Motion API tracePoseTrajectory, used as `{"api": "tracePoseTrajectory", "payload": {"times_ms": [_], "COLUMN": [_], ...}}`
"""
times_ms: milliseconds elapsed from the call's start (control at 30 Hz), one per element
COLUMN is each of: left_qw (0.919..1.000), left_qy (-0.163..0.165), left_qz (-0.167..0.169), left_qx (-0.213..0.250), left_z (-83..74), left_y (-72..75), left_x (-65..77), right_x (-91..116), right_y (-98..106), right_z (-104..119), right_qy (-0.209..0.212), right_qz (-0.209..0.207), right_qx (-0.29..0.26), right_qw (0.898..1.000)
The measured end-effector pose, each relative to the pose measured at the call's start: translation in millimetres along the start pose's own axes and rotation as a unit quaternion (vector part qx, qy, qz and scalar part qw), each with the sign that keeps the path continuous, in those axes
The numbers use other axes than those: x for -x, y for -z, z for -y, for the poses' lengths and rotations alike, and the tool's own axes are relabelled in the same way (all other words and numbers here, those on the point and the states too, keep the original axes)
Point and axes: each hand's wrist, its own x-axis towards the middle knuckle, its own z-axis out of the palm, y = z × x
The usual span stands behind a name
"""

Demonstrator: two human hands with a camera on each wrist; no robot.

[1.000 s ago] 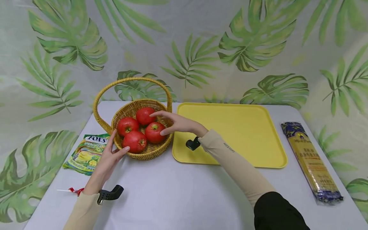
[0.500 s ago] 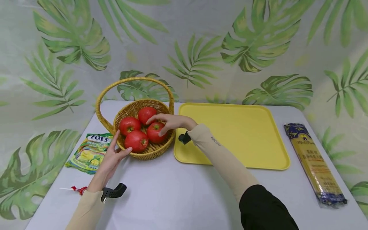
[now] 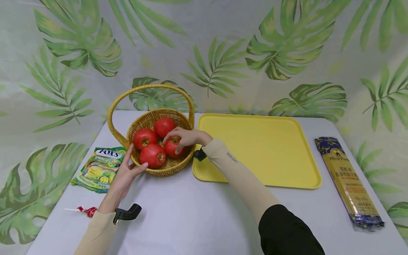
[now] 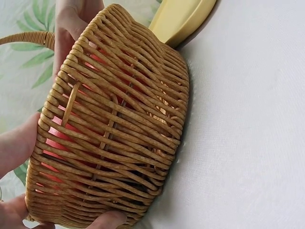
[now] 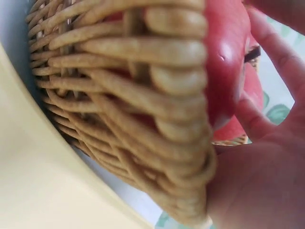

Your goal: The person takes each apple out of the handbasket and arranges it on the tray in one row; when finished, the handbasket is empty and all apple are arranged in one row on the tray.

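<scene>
A woven basket [image 3: 169, 171] with a tall hoop handle stands at the table's left, with several red apples inside. My left hand [image 3: 123, 177] holds its near left side, thumb at the rim and fingers against the wicker wall, as the left wrist view shows. Over the basket's right side, my right hand [image 3: 188, 137] has its fingers and thumb curled round the rightmost apple [image 3: 172, 148]. That apple [image 5: 226, 57] shows a short dark stem in the right wrist view, close behind the rim. Another apple [image 3: 152, 156] lies near my left thumb.
A yellow tray [image 3: 261, 152] lies right of the basket, its edge close by. Spaghetti in a long packet [image 3: 349, 182] lies at the far right. A green Fox's candy bag [image 3: 98, 170] and a red-wrapped lollipop [image 3: 90, 211] lie left. A leaf-patterned cloth hangs behind.
My right hand has moved left and down onto the rightmost apple, its fingers closing round it. The left hand stays at the basket, and the basket stands in the same place.
</scene>
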Motion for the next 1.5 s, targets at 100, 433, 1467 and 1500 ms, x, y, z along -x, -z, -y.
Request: {"api": "tracePoseTrajectory", "payload": {"times_ms": [100, 433, 1467, 1500], "left_qw": [1.0000, 0.9999, 0.9997, 0.9997], "left_qy": [0.001, 0.005, 0.000, 0.000], "left_qz": [0.004, 0.013, 0.020, 0.021], "left_qx": [-0.002, 0.002, -0.009, -0.010], "left_z": [-1.1, -1.0, 4.0, 3.7], "left_y": [0.1, 1.7, 1.6, 1.4], "left_x": [0.0, 1.0, 0.2, 0.3], "right_x": [-2.4, -0.3, 78.7, 82.5], "right_y": [-2.5, -6.6, 13.7, 15.4], "right_z": [0.6, 4.9, -25.1, -28.9], "right_qy": [-0.009, 0.003, 0.109, 0.105], "right_qz": [-0.005, -0.049, -0.221, -0.227], "right_qx": [0.009, 0.068, -0.112, -0.117], "right_qw": [1.000, 0.996, 0.963, 0.961]}}
